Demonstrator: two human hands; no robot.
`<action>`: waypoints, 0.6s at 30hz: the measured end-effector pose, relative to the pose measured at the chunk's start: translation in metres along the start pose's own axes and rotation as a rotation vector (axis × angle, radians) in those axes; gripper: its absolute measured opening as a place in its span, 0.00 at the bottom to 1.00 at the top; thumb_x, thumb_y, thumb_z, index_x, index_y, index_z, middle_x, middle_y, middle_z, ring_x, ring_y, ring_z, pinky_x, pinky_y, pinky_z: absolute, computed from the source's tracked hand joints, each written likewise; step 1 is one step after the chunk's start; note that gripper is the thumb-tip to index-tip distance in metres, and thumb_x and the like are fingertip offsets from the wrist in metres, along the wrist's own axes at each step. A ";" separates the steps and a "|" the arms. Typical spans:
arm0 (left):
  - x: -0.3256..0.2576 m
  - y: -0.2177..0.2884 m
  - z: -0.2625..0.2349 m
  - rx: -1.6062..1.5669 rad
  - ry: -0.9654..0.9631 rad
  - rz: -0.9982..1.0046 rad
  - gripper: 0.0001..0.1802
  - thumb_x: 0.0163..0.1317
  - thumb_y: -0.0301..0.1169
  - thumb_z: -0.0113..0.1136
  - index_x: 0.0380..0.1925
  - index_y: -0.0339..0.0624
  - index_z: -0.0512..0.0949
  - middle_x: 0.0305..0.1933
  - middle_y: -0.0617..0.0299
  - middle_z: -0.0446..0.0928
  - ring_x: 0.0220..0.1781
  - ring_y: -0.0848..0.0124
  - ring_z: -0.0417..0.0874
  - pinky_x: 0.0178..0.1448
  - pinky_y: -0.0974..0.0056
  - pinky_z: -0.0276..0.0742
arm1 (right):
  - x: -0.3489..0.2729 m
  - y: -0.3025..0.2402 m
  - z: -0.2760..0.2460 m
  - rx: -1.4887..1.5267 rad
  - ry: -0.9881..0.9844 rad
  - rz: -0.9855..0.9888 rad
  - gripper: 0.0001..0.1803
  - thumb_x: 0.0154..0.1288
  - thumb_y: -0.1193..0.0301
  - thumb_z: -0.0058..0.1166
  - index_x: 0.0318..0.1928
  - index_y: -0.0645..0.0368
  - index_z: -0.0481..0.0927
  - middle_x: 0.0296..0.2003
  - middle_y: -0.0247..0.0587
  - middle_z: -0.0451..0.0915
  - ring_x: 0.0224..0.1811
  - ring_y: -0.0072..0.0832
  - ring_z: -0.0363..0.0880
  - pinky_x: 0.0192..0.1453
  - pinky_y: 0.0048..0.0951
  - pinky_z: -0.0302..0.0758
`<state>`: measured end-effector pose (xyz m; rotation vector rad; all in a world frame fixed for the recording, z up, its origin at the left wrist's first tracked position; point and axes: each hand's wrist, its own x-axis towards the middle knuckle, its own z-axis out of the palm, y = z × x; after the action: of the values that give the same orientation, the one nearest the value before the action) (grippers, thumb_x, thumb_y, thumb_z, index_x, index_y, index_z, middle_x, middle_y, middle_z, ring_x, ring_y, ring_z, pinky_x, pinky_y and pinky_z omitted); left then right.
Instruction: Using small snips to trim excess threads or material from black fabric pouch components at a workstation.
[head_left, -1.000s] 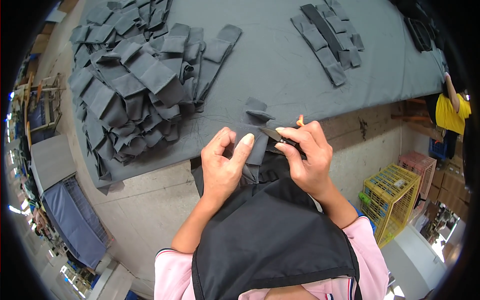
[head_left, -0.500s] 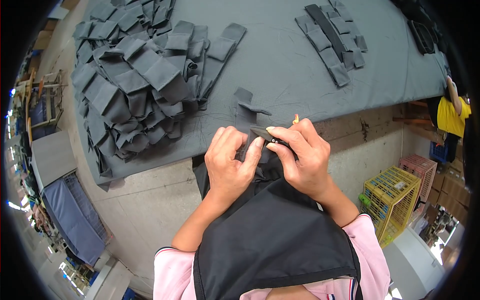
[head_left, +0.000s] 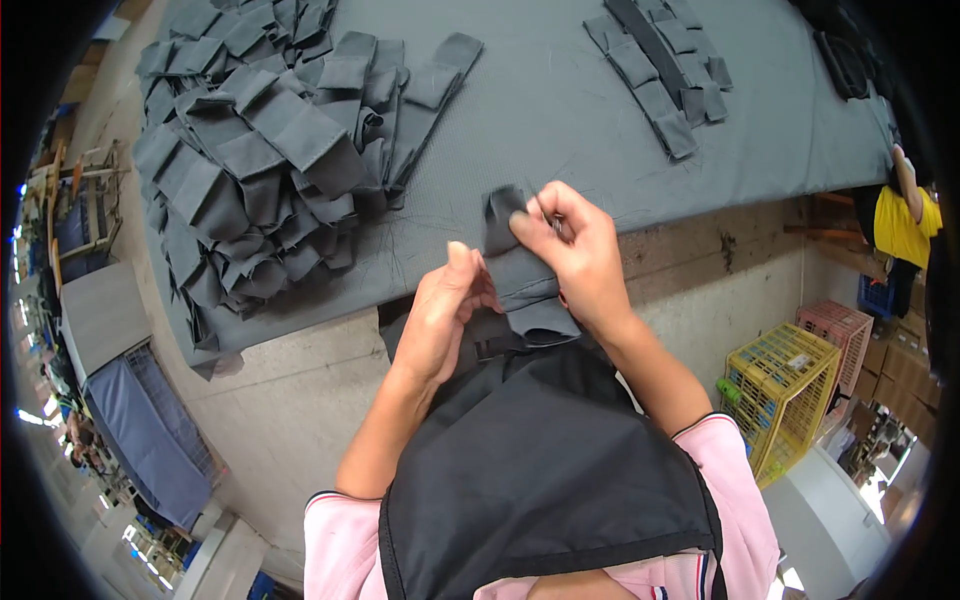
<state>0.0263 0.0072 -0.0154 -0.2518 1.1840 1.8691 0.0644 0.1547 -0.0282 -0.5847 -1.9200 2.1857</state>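
A dark grey fabric strip [head_left: 528, 272] with folded, stitched flaps hangs between my hands at the table's near edge. My right hand [head_left: 580, 255] pinches its upper end between thumb and fingers. Small dark thread snips [head_left: 560, 228] are tucked in the same hand, mostly hidden by the fingers. At the strip's left edge is my left hand [head_left: 438, 312], its thumb raised and apart from the cloth. Its other fingers curl beside the strip, partly hidden, and seem to touch it. The strip's lower flap lies folded above my black apron [head_left: 550, 450].
A large pile of similar grey strips [head_left: 250, 150] covers the left of the cloth-covered table [head_left: 520, 110]. Several more strips [head_left: 655, 70] lie at the far right. Loose threads are scattered about. A yellow crate [head_left: 785, 385] stands on the right; a person in yellow [head_left: 905, 230] is beyond.
The strip has been turned and lifted, showing its wider flaps. My right hand has moved up and left onto it, the snips drawn back into the hand. My left thumb has come off the strip.
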 end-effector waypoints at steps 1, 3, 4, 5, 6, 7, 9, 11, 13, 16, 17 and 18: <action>-0.002 0.002 -0.001 0.039 -0.080 0.011 0.15 0.67 0.39 0.54 0.30 0.38 0.74 0.28 0.71 0.71 0.33 0.83 0.66 0.39 0.75 0.62 | 0.005 0.000 0.002 0.169 -0.040 0.128 0.07 0.59 0.76 0.57 0.28 0.58 0.71 0.24 0.20 0.66 0.25 0.09 0.59 0.28 0.14 0.55; 0.002 0.000 -0.012 0.190 -0.006 -0.005 0.14 0.67 0.39 0.54 0.30 0.39 0.74 0.28 0.72 0.70 0.33 0.84 0.66 0.39 0.75 0.62 | 0.009 0.002 0.004 0.341 -0.082 0.262 0.07 0.59 0.76 0.58 0.29 0.59 0.72 0.24 0.20 0.66 0.26 0.09 0.61 0.28 0.13 0.56; 0.006 -0.001 -0.014 0.342 0.062 -0.017 0.14 0.67 0.39 0.54 0.30 0.40 0.74 0.28 0.74 0.70 0.33 0.84 0.65 0.38 0.75 0.62 | 0.010 0.003 0.003 0.323 -0.100 0.329 0.08 0.59 0.74 0.59 0.31 0.60 0.72 0.25 0.23 0.68 0.27 0.11 0.63 0.31 0.15 0.61; 0.009 0.003 0.002 0.232 0.131 0.071 0.14 0.67 0.38 0.55 0.26 0.43 0.73 0.27 0.76 0.68 0.30 0.86 0.63 0.34 0.77 0.60 | 0.011 0.004 0.003 0.305 -0.126 0.395 0.09 0.59 0.72 0.60 0.34 0.62 0.73 0.26 0.27 0.70 0.28 0.13 0.65 0.33 0.16 0.66; 0.011 -0.001 0.000 0.232 0.134 0.069 0.14 0.67 0.38 0.55 0.26 0.43 0.73 0.27 0.76 0.68 0.30 0.86 0.63 0.34 0.77 0.60 | 0.008 0.004 0.003 0.306 -0.127 0.399 0.09 0.59 0.72 0.60 0.34 0.62 0.73 0.26 0.27 0.70 0.28 0.13 0.65 0.33 0.16 0.66; 0.014 -0.007 -0.005 0.214 0.131 0.113 0.14 0.67 0.38 0.55 0.25 0.44 0.72 0.26 0.76 0.67 0.29 0.86 0.61 0.32 0.77 0.58 | 0.002 0.003 0.003 0.121 -0.022 0.197 0.10 0.59 0.72 0.60 0.37 0.62 0.73 0.28 0.28 0.72 0.29 0.14 0.68 0.35 0.17 0.68; 0.017 -0.013 -0.015 0.212 0.127 0.166 0.14 0.67 0.36 0.55 0.23 0.45 0.70 0.25 0.77 0.64 0.28 0.87 0.58 0.30 0.77 0.55 | -0.014 -0.009 -0.005 -0.099 0.043 0.031 0.16 0.58 0.75 0.60 0.45 0.62 0.72 0.33 0.33 0.75 0.34 0.17 0.73 0.41 0.20 0.72; 0.017 -0.006 -0.007 0.214 0.140 0.165 0.15 0.67 0.36 0.55 0.22 0.46 0.68 0.24 0.78 0.64 0.27 0.87 0.58 0.30 0.77 0.54 | -0.032 -0.010 -0.023 -0.345 0.042 -0.106 0.15 0.54 0.77 0.61 0.43 0.62 0.74 0.32 0.34 0.75 0.32 0.20 0.75 0.39 0.22 0.73; 0.016 -0.004 -0.004 0.216 0.152 0.164 0.16 0.67 0.36 0.56 0.21 0.46 0.67 0.24 0.78 0.63 0.27 0.87 0.57 0.30 0.77 0.53 | -0.045 -0.019 -0.029 -0.510 0.007 -0.162 0.14 0.52 0.77 0.62 0.41 0.60 0.76 0.31 0.35 0.74 0.29 0.23 0.76 0.36 0.24 0.74; 0.017 -0.005 -0.003 0.245 0.129 0.201 0.16 0.67 0.36 0.55 0.20 0.47 0.66 0.24 0.78 0.62 0.27 0.87 0.57 0.29 0.77 0.53 | -0.048 -0.029 -0.028 -0.575 0.003 -0.204 0.15 0.49 0.76 0.63 0.40 0.58 0.78 0.29 0.36 0.74 0.26 0.26 0.77 0.30 0.28 0.73; 0.017 -0.006 -0.004 0.281 0.131 0.222 0.17 0.67 0.36 0.56 0.20 0.47 0.66 0.23 0.78 0.62 0.26 0.87 0.56 0.28 0.77 0.52 | -0.048 -0.030 -0.031 -0.641 -0.042 -0.236 0.15 0.49 0.76 0.63 0.40 0.57 0.78 0.29 0.36 0.74 0.26 0.28 0.77 0.30 0.29 0.73; 0.017 -0.006 -0.005 0.318 0.134 0.244 0.17 0.66 0.37 0.56 0.20 0.47 0.66 0.23 0.78 0.62 0.26 0.87 0.56 0.27 0.76 0.52 | -0.047 -0.030 -0.034 -0.706 -0.089 -0.268 0.15 0.48 0.75 0.63 0.39 0.56 0.79 0.29 0.36 0.74 0.26 0.29 0.77 0.29 0.29 0.72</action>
<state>0.0197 0.0135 -0.0321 -0.0578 1.6442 1.8552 0.1169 0.1728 0.0067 -0.2876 -2.6326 1.3643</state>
